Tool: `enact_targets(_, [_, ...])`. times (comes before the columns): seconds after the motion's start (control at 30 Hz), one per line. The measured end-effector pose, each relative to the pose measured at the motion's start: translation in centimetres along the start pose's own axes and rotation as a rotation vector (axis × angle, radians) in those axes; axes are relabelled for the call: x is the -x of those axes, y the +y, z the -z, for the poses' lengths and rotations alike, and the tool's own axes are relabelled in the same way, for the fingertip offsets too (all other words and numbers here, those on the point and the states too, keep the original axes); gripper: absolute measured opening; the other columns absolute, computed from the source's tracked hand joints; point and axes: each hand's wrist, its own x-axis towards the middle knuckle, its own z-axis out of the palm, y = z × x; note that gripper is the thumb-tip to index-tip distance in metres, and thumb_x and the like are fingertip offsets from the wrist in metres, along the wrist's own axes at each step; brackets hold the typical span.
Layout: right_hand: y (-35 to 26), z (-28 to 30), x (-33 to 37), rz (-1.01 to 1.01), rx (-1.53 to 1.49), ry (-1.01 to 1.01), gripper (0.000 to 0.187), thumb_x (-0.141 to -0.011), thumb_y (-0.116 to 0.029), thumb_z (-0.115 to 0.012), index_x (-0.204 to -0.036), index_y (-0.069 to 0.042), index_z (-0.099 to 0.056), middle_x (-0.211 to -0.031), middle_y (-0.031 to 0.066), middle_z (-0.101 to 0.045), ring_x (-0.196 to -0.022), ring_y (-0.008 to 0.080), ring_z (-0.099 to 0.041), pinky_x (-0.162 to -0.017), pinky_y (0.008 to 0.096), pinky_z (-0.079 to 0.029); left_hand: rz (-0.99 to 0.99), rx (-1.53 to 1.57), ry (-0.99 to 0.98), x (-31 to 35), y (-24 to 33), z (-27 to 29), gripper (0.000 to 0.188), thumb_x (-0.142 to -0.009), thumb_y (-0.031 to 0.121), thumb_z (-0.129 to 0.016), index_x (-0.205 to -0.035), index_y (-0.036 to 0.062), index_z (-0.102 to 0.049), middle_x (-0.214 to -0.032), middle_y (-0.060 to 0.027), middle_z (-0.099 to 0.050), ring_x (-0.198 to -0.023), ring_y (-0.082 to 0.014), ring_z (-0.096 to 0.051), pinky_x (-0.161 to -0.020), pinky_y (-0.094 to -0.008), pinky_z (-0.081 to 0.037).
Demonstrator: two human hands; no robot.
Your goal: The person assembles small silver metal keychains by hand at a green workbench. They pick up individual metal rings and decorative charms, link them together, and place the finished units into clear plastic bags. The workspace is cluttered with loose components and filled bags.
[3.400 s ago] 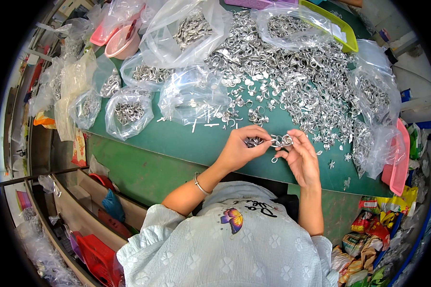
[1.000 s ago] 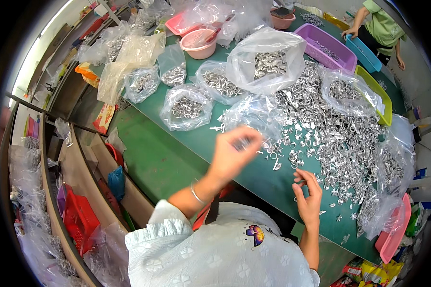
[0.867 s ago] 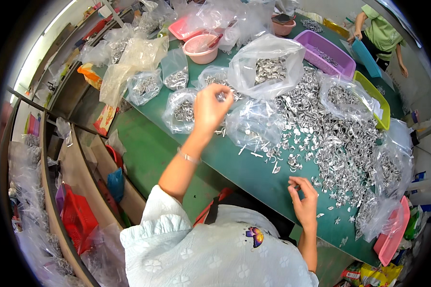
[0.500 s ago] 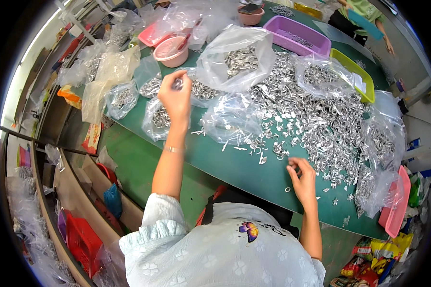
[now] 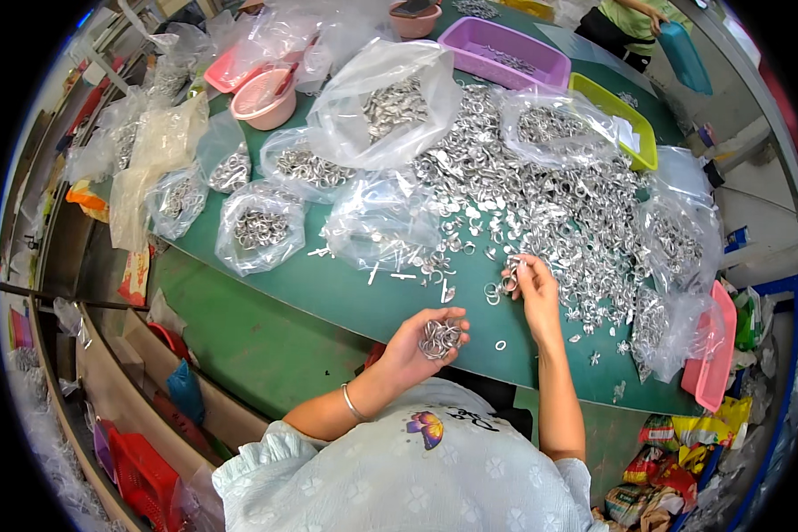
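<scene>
My left hand (image 5: 417, 348) is cupped near the table's front edge, palm up, with a clump of silver metal rings (image 5: 441, 339) in it. My right hand (image 5: 535, 287) is at the front of a big heap of silver metal pieces (image 5: 559, 208), its thumb and fingers closed on a small ring (image 5: 510, 277). Just left of those fingertips lie a few loose rings (image 5: 492, 292). One more ring (image 5: 501, 345) lies by itself between my hands. Plastic bags with metal pieces stand left of the heap, among them a bag of rings (image 5: 262, 229) and a large bag (image 5: 395, 106).
Behind the heap are a purple bin (image 5: 505, 55) and a lime-green bin (image 5: 645, 146). A pink basket (image 5: 264, 99) stands at the back left. On the right, a pink tray (image 5: 716, 350) leans by the table edge (image 5: 541, 387). Across the table a person holds a teal bin (image 5: 684, 58).
My left hand has come down from above the bags at the left to in front of my body, now palm up with rings. My right hand has moved forward to the heap's edge.
</scene>
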Motion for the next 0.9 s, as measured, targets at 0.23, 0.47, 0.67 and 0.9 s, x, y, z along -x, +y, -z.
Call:
enact_targets(0.23, [-1.0, 1.4, 0.2, 0.051, 0.183, 0.095, 0.027, -0.094, -0.019, -0.04, -0.105, 0.001, -0.053, -0.079, 0.0066, -0.064, -0.063, 0.0046, -0.049, -0.051, 0.0175, -0.037, 0.04, -0.054, 0.035, -0.7, -1.6, 0.0, 0.021, -0.084, 0.019, -0.05, -0.097, 0.0036, -0.057, -0.087, -0.0068, -0.058, -0.08, -0.0184, -0.056, -0.056, -0.0259, -0.048])
enact_targets(0.47, [-1.2, 1.8, 0.4, 0.042, 0.372, 0.058, 0.024, -0.093, -0.015, -0.037, -0.105, -0.003, -0.055, -0.083, 0.0041, -0.062, -0.062, 0.0046, -0.049, -0.05, 0.0179, -0.037, 0.057, -0.043, 0.069, -0.9, -1.7, 0.9, 0.021, -0.084, 0.018, -0.05, -0.099, 0.004, -0.057, -0.085, -0.0063, -0.059, -0.079, -0.0188, -0.057, -0.056, -0.0256, -0.048])
enact_targets(0.67, [-1.2, 2.2, 0.9, -0.071, 0.016, -0.047, 0.027, -0.095, -0.019, -0.037, -0.104, 0.0, -0.053, -0.084, 0.0092, -0.061, -0.063, 0.0085, -0.052, -0.053, 0.0199, -0.04, 0.052, -0.057, 0.1, -0.8, -1.8, 0.6, 0.022, -0.083, 0.018, -0.051, -0.1, 0.0043, -0.057, -0.088, -0.0068, -0.06, -0.079, -0.0189, -0.058, -0.057, -0.0259, -0.048])
enact_targets(0.9, [-1.1, 1.9, 1.8, -0.215, -0.469, -0.18, 0.023, -0.094, -0.017, -0.038, -0.103, 0.001, -0.048, -0.091, 0.0171, -0.06, -0.069, 0.0151, -0.057, -0.058, 0.0236, -0.045, 0.038, -0.042, 0.094, -1.1, -1.5, 0.8, 0.025, -0.083, 0.017, -0.05, -0.104, 0.0041, -0.055, -0.09, -0.0075, -0.06, -0.08, -0.0187, -0.058, -0.058, -0.0257, -0.048])
